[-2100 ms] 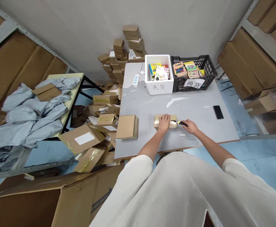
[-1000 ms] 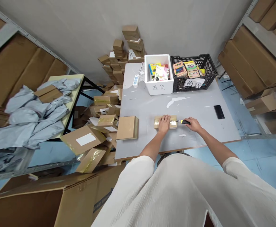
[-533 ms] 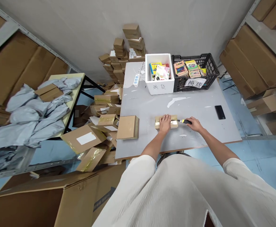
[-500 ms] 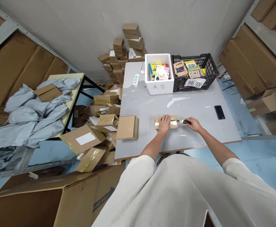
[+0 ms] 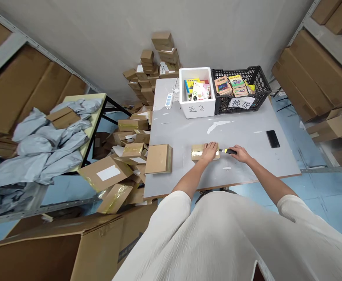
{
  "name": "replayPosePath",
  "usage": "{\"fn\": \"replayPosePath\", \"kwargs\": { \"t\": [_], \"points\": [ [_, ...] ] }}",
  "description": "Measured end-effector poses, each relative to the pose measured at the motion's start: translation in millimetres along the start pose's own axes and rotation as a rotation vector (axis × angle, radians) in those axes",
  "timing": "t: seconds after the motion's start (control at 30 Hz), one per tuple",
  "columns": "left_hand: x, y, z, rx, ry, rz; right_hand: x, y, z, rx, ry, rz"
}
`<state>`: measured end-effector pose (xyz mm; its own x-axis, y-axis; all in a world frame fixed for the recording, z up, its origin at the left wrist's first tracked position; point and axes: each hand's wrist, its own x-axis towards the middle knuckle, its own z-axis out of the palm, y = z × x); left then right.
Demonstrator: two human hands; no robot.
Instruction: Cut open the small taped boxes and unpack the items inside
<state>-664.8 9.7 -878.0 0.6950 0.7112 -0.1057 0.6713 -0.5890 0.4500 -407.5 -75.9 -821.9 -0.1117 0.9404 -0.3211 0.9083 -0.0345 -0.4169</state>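
Observation:
A small taped cardboard box (image 5: 196,152) lies near the front edge of the grey table (image 5: 185,132). My left hand (image 5: 209,151) rests on top of its right half, fingers close together and pressing down on it. My right hand (image 5: 240,153) is wrapped round the black handle of a yellow-and-black utility knife (image 5: 228,151). The knife points left, its tip at the box's right end beside my left fingers; the blade is too small to make out. A larger closed cardboard box (image 5: 158,159) sits at the table's left edge.
Behind stand a white foam box (image 5: 197,110) and a black crate (image 5: 242,104) with books or small packs. A phone (image 5: 273,139) lies at the right, a power strip (image 5: 169,100) at the back left. Cardboard boxes (image 5: 116,195) pile up left of the table.
My left hand has slid to the right along the small box, uncovering more of its middle. My right hand and the knife have hardly moved.

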Motion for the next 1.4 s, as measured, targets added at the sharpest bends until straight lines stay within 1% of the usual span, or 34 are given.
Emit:
{"fn": "replayPosePath", "kwargs": {
  "t": [0.13,0.2,0.4,0.57,0.77,0.9,1.07,1.13,1.23,1.33,1.4],
  "points": [
    [-7,3,14.4,0.013,0.042,-0.041,0,-3,-2,0.013,-0.015,-0.007],
    [-9,4,18.7,0.008,0.050,-0.049,-2,-3,-4,0.027,-0.022,-0.012],
    [-8,3,20.2,-0.022,0.066,-0.048,-8,0,-10,0.076,-0.054,-0.023],
    [-9,1,20.7,-0.011,0.057,-0.040,-3,-8,1,0.062,-0.047,-0.013],
    [-11,2,22.5,-0.010,0.065,-0.053,3,-15,17,-0.036,0.035,0.004],
    [-11,4,20.0,-0.012,0.061,-0.059,3,-11,19,-0.017,0.064,0.024],
    [-12,5,18.1,-0.026,0.073,-0.058,6,0,18,0.025,0.078,0.003],
    [-13,5,18.3,-0.030,0.074,-0.061,8,8,14,0.064,0.102,0.036],
    [-13,6,17.7,-0.038,0.076,-0.067,11,22,5,0.093,0.164,0.142],
    [-14,7,13.7,-0.057,0.082,-0.065,14,31,-3,0.089,0.122,0.114],
    [-17,8,8.6,-0.078,0.080,-0.058,18,30,-5,0.117,0.121,0.116]
  ]
}}
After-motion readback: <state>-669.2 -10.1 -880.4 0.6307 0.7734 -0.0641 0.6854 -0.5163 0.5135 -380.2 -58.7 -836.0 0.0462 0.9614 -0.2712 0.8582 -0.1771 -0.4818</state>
